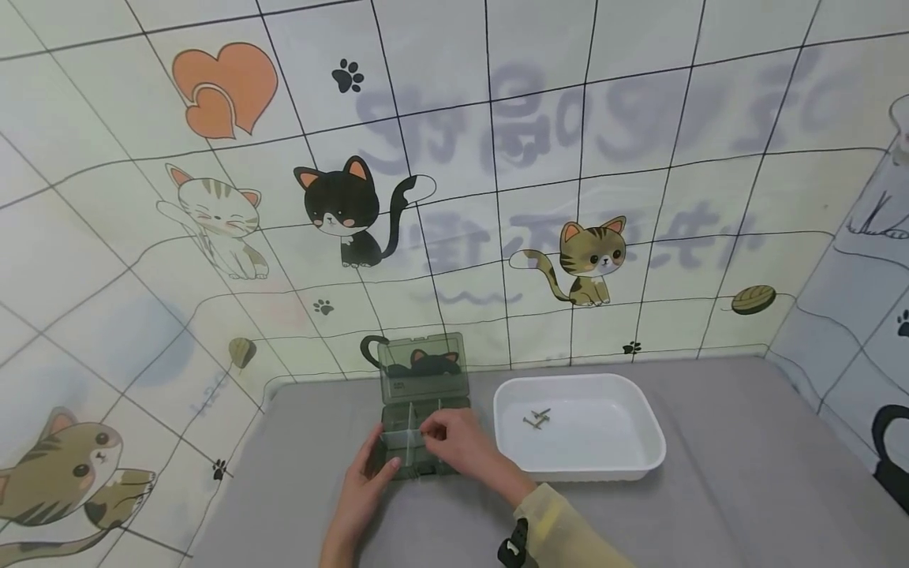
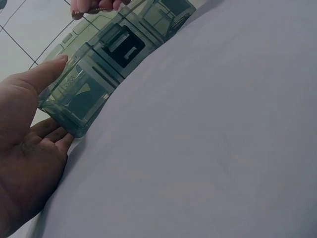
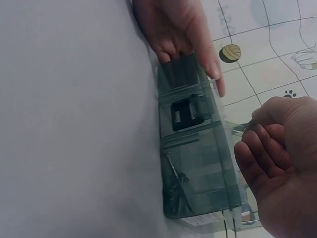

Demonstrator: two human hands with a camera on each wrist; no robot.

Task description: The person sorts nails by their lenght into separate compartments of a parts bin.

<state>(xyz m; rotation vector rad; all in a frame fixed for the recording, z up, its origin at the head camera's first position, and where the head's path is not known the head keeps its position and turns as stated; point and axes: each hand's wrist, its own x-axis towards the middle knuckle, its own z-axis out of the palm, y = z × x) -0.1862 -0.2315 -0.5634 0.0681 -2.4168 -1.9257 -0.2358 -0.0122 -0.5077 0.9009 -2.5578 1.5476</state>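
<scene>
A green see-through compartment box stands on the grey table with its lid raised at the back. At its left end my left hand holds it, thumb over the front rim and fingers along the side and low corner. Over the right-hand compartments, my right hand pinches a small screw between thumb and forefinger, the other fingers curled in. Dark screws show through the box's front wall in the right wrist view, lying in an end compartment.
Right of the box stands a white tray with several small screws in its left part. A cloth printed with cats and grid lines rises behind the grey table.
</scene>
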